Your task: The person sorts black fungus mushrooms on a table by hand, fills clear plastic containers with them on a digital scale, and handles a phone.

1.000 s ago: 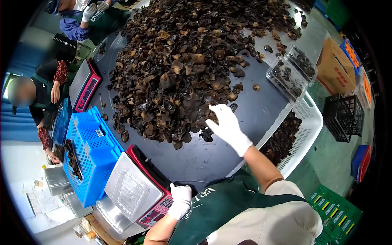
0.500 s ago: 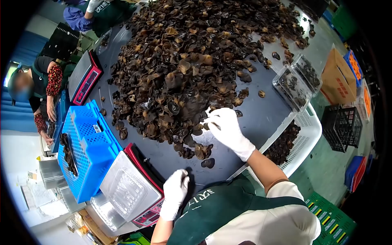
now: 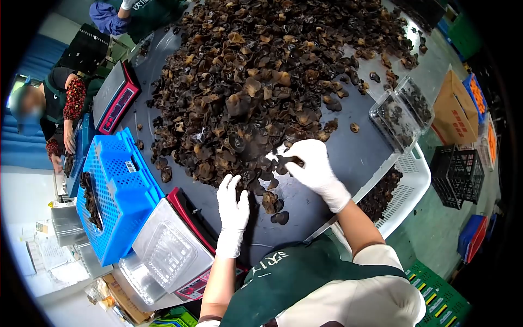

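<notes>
A large heap of dark brown wood ear mushrooms [image 3: 245, 92] covers much of the grey table [image 3: 362, 133]. My right hand [image 3: 316, 170], in a white glove, is at the heap's near right side with thumb and fingers pinched on a dark wood ear piece [image 3: 294, 161]. My left hand [image 3: 233, 210], also gloved in white, reaches to the near edge of the heap. Its fingers are stretched out and slightly apart, with nothing seen in them. Between the hands a few loose mushroom pieces [image 3: 271, 203] lie on the table.
On the left stand a scale [image 3: 173, 245] holding a clear plastic tray, a blue crate [image 3: 117, 185] and another scale [image 3: 115, 99]. Clear boxes [image 3: 396, 122] of mushrooms and a white basket [image 3: 417, 180] are at the right. Co-workers [image 3: 60, 103] stand at the far left and top left.
My left hand has moved up and forward to the heap's edge, its curled fingers now stretched out. My right hand has shifted slightly right and now shows a dark piece in its pinch.
</notes>
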